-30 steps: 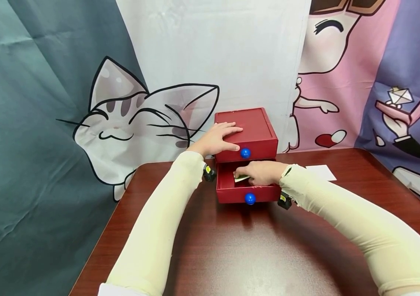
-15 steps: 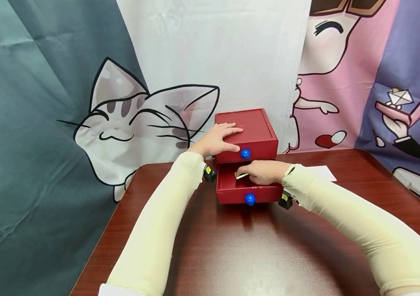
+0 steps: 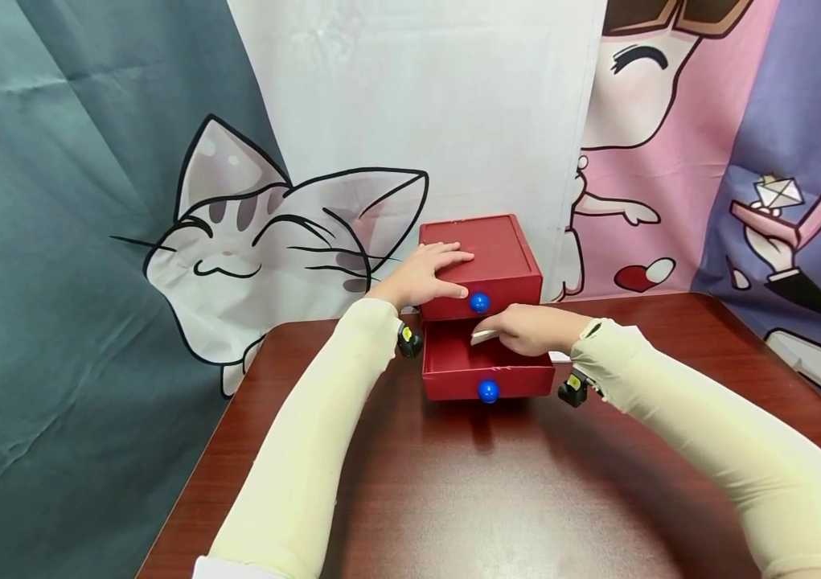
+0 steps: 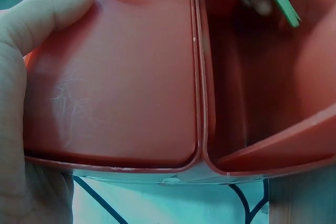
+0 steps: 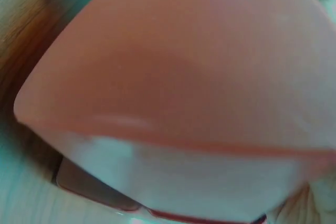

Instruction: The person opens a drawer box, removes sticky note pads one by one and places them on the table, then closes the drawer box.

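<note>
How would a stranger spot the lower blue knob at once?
A red two-drawer chest stands toward the back of the brown wood-grained table. Its lower drawer is pulled open, and the round, shiny blue knob sits mid-front on it. Its matching blue twin sits higher, on the closed top drawer, near the person's left hand.

A: lol what's that cat (image 3: pixel 229 241) on the cloth backdrop (image 3: pixel 497 104)?
B: just a print, grey and white with thick black outlines. Creased teal part (image 3: pixel 55 281) to the left of it, pink part (image 3: pixel 699 161) and purple part (image 3: pixel 808 80) over on the right
A: and the red-and-white pill shape (image 3: pixel 645 275)?
B: low on the pink. The purple's got a drawn envelope (image 3: pixel 777 192) too. Shiny reddish-brown table (image 3: pixel 482 482) in front
</note>
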Motion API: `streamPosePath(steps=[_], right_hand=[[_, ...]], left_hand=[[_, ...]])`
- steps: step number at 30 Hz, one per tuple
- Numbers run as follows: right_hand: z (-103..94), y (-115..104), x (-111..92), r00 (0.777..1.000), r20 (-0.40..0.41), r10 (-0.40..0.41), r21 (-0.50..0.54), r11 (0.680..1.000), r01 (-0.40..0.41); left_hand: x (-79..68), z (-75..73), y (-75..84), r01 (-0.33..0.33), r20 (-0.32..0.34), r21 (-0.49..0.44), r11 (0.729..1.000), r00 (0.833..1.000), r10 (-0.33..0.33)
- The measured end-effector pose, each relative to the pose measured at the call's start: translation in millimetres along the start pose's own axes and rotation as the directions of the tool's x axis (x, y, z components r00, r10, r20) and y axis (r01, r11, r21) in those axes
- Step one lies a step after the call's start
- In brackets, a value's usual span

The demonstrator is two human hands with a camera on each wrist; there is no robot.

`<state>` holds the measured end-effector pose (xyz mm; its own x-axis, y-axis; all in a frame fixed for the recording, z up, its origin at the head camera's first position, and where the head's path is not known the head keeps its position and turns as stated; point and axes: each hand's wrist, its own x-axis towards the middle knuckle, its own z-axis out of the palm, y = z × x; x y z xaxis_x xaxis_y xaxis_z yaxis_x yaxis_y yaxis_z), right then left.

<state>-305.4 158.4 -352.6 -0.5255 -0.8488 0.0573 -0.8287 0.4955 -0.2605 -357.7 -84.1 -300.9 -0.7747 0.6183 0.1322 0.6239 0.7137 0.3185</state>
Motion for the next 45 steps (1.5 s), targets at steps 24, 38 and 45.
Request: streamPosePath(steps=[24, 38, 45], right_hand=[[-33.3, 10, -71, 0.871, -0.490, -0.040, -0.048, 0.999, 0.019], [-2.4, 48, -115, 0.808, -0.583, 0.085, -0.056, 0.988, -0.144], [15.2, 62, -127, 0.826, -0.554, 0.101, -0.060, 0.985, -0.160]], left_hand=[[-0.8, 2.1, -2.5, 0.007, -0.009, -0.010, 1.000, 1.000, -0.007], [-1.7, 0.8, -1.5, 0.001, -0.003, -0.008, 1.000, 1.000, -0.001], [-0.4, 0.9, -1.3, 0.002, 0.002, 0.002, 1.000, 1.000, -0.002]])
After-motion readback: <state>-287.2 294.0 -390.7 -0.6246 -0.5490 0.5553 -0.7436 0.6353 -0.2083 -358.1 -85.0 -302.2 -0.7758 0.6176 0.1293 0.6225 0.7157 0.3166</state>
